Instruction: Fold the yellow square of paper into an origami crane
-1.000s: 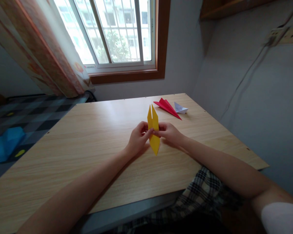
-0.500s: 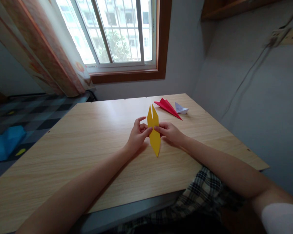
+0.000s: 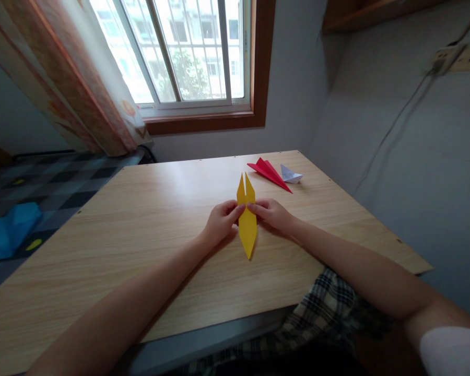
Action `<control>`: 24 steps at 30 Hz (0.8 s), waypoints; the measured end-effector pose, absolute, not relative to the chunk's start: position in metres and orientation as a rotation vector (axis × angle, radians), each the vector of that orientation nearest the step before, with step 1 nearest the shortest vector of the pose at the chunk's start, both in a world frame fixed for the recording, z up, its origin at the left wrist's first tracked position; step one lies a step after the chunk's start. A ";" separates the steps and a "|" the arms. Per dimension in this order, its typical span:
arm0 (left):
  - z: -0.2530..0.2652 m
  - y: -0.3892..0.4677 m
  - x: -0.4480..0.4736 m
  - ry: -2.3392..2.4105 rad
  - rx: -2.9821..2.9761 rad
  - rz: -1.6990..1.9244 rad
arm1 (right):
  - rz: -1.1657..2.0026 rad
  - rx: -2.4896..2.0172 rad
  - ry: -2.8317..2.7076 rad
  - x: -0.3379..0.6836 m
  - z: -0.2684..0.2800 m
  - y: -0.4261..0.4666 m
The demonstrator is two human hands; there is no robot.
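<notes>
A yellow folded paper [image 3: 247, 227] is held above the middle of the table, long and narrow, with two split points at its far end and one point towards me. My left hand [image 3: 222, 219] pinches its left edge, thumb on the front face and fingers curled behind. On the opposite edge, my right hand [image 3: 273, 213] grips it the same way, its thumb close to the left one. The paper hides some fingertips of both hands.
Beyond my hands, a red paper plane [image 3: 269, 174] and a small white paper boat [image 3: 291, 174] lie on the wooden table [image 3: 160, 209]. A blue folded paper [image 3: 13, 227] rests on the checked cloth [image 3: 62, 180] at the left. A window is behind the table.
The yellow paper has dropped slightly towards me, its near point shifting a little left. My left index finger, raised before, has curled in behind the paper. The other paper pieces have stayed put.
</notes>
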State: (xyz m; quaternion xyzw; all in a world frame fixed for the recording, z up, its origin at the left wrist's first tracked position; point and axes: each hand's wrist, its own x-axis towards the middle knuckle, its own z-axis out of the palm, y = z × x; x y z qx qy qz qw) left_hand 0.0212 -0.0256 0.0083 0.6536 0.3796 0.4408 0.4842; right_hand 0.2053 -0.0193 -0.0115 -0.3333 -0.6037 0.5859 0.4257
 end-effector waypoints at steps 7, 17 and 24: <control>0.008 -0.028 0.022 0.863 1.521 1.003 | 1.368 -0.862 -1.516 0.206 -0.011 -0.017; 0.006 -0.027 0.023 0.808 1.451 0.941 | 1.361 -0.848 -1.569 0.206 -0.005 -0.020; 0.007 -0.028 0.022 0.825 1.517 0.895 | 1.274 -0.874 -1.549 0.209 -0.004 -0.017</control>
